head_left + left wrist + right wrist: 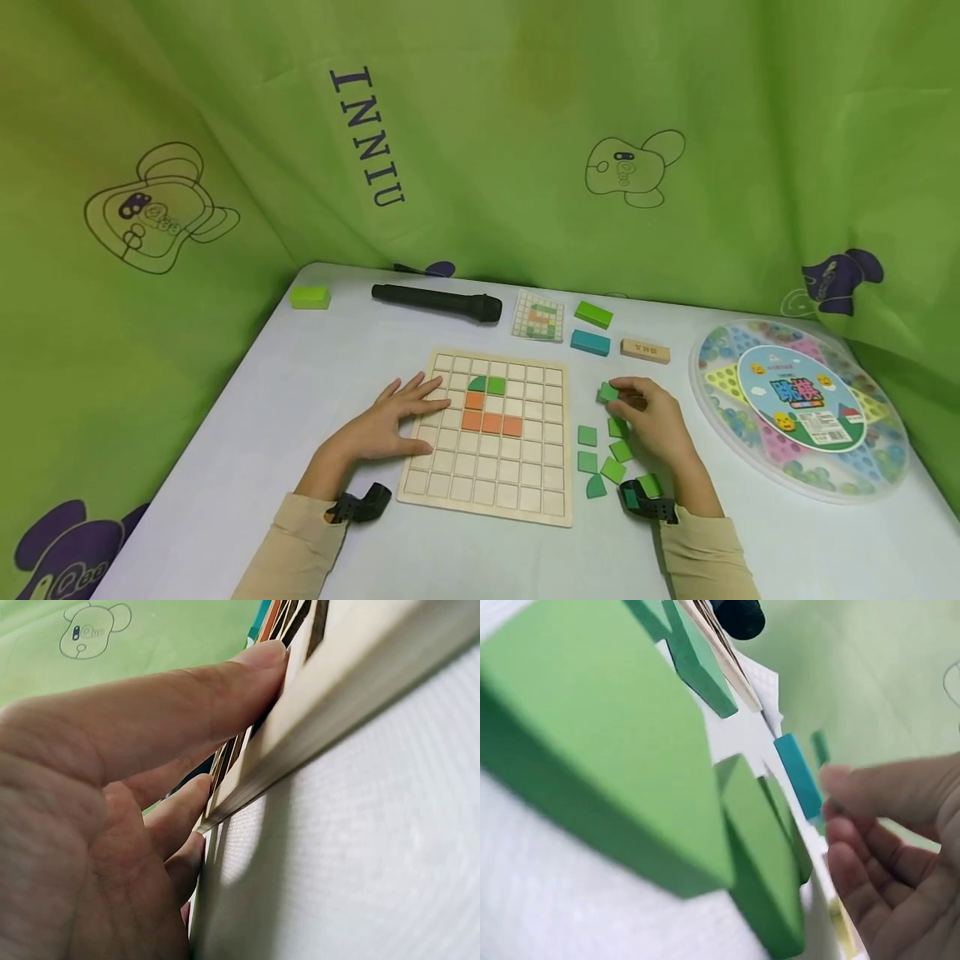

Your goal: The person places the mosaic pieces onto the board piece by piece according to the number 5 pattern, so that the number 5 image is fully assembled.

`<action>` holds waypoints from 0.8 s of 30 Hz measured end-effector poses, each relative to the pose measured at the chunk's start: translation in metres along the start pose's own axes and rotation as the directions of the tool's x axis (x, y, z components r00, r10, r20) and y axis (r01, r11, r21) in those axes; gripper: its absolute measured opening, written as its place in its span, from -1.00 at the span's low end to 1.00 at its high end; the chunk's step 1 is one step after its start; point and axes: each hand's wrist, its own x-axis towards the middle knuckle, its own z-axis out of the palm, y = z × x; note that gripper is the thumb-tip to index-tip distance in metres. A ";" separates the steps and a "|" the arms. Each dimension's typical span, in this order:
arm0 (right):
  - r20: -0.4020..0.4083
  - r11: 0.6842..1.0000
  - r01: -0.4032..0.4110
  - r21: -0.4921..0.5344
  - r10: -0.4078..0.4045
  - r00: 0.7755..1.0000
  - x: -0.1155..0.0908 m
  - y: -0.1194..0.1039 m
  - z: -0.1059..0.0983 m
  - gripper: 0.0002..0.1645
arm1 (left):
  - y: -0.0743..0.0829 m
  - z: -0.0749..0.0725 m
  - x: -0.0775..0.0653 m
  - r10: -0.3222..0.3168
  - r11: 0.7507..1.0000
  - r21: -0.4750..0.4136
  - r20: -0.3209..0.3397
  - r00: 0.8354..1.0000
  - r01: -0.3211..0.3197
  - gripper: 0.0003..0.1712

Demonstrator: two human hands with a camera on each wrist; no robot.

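A wooden grid board (517, 505) lies on the table, holding several orange square tiles (492, 424), a green quarter-round tile (477, 384) and a green square tile (497, 386). My left hand (378, 427) rests at the board's left edge, fingers spread; in the left wrist view its thumb (225, 694) touches the rim. Right of the board, my right hand (656, 419) pinches a green square tile (606, 392) between thumb and fingers, above the table. Beneath and beside that hand lie loose green tiles (587, 462), squares and a quarter-round piece, some partly hidden by the wrist strap.
Behind the board are a pattern card (538, 317), a black microphone (438, 302), green blocks (310, 297), a blue block (590, 342) and a wooden block (645, 350). A round marble-game box (802, 408) stands at the right. Green curtain (495, 167) encloses the table.
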 end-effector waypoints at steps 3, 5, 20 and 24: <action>0.002 0.996 0.015 0.093 -0.015 1.000 0.000 -0.006 -0.001 -0.58 | -0.001 0.001 -0.001 0.000 1.000 -0.003 -0.002 1.000 0.000 -0.20; 0.007 0.989 0.024 0.147 -0.025 1.000 -0.001 -0.011 -0.001 -0.57 | -0.002 0.002 -0.001 0.003 1.000 -0.003 -0.002 1.000 -0.003 -0.20; 0.175 0.980 0.114 0.165 -0.143 0.974 0.014 -0.059 0.043 -0.65 | -0.005 0.002 0.001 0.013 1.000 -0.008 -0.001 1.000 -0.013 -0.20; 0.215 0.982 0.100 0.161 -0.134 0.967 0.027 -0.069 0.056 -0.66 | -0.004 0.001 0.001 0.011 1.000 -0.003 0.001 1.000 -0.011 -0.20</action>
